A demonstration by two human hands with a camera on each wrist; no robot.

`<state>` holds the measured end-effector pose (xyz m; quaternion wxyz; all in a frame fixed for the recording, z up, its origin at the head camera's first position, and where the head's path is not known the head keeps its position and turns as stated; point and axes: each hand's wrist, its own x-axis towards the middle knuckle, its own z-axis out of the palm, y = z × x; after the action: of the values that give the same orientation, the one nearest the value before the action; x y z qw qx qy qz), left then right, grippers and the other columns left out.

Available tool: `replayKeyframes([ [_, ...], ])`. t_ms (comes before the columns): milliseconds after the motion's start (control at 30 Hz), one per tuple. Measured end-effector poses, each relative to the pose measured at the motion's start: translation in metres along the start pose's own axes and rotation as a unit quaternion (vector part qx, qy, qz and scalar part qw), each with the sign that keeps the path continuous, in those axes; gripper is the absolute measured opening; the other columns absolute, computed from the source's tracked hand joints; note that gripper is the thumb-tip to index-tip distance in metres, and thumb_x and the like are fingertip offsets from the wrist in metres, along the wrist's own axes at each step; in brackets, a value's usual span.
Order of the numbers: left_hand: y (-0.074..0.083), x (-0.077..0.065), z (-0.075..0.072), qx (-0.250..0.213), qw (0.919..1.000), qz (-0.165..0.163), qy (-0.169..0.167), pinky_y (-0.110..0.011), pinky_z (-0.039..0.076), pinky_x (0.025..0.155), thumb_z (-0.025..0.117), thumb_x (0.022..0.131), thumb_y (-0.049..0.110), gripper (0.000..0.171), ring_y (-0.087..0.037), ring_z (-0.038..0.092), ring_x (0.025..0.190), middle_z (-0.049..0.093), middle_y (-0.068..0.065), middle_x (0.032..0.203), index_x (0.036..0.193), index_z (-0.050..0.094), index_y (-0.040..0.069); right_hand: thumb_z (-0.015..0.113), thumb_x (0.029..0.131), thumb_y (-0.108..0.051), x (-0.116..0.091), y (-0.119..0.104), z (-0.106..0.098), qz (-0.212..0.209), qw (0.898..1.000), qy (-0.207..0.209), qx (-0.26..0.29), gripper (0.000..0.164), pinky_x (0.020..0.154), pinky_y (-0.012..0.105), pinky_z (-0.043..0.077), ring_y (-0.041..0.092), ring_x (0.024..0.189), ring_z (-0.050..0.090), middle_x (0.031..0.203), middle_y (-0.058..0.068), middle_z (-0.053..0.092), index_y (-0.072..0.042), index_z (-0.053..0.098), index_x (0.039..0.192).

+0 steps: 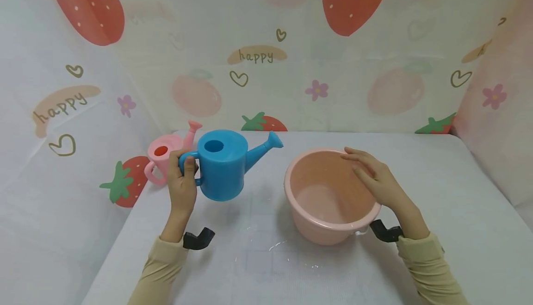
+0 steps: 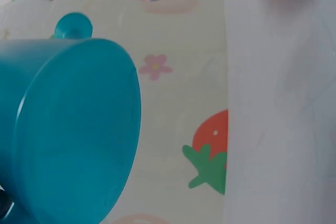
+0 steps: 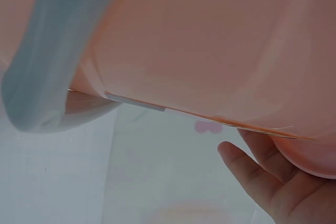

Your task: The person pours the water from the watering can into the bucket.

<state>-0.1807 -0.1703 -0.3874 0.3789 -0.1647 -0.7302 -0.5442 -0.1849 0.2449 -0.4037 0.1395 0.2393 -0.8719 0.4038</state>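
My left hand (image 1: 183, 189) grips the handle of a blue watering can (image 1: 222, 168), fingers through the loop and thumb on it. The can is off the table, its round underside (image 2: 79, 129) showing in the left wrist view, and its spout points right. Its opening is on top; I cannot tell what is inside. My right hand (image 1: 376, 180) lies at the right rim of a pink bucket (image 1: 329, 231), fingers loosely extended over the edge. The right wrist view shows the bucket's wall (image 3: 199, 51), a pale handle (image 3: 50, 77) and part of the hand (image 3: 283, 187).
Behind the left hand, at the table's left edge, stands a pink watering can (image 1: 156, 164). The white tabletop (image 1: 266, 272) carries a few shiny spots in front of the bucket. A strawberry-printed backdrop (image 1: 258, 92) encloses the back and sides.
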Motion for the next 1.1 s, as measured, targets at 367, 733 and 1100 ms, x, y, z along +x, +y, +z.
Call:
replayKeyframes([
  [367,-0.035,-0.005,-0.005,-0.002,0.9980,-0.060,0.019,-0.022,0.043,0.080,0.041,0.099,0.012,0.022,-0.020,0.047,0.087,0.046,-0.013,0.091,0.107,0.042,-0.009,0.051,0.095,-0.008,0.000,0.000,0.000,-0.006,1.000,0.003,-0.005,0.033,0.100,0.011,0.026,0.022,0.132,0.038,0.139,0.006,0.046,-0.015,0.056,0.127],
  [733,-0.048,-0.013,-0.015,-0.007,0.9934,-0.100,0.057,-0.023,0.043,0.078,0.046,0.098,0.023,0.017,-0.015,0.050,0.083,0.051,0.008,0.087,0.105,0.051,0.008,0.052,0.094,-0.007,-0.001,-0.001,-0.001,-0.004,1.000,0.003,0.006,0.033,0.099,0.009,0.026,0.025,0.131,0.038,0.139,0.006,0.046,-0.015,0.056,0.126],
  [1100,-0.037,-0.015,-0.023,-0.012,0.9914,-0.096,0.088,-0.019,0.046,0.073,0.046,0.098,0.014,0.023,-0.011,0.051,0.075,0.052,-0.007,0.083,0.104,0.047,-0.009,0.051,0.095,-0.008,-0.001,-0.002,-0.003,-0.003,1.000,-0.001,0.004,0.032,0.100,0.012,0.026,0.025,0.132,0.037,0.139,0.006,0.046,-0.014,0.056,0.126],
])
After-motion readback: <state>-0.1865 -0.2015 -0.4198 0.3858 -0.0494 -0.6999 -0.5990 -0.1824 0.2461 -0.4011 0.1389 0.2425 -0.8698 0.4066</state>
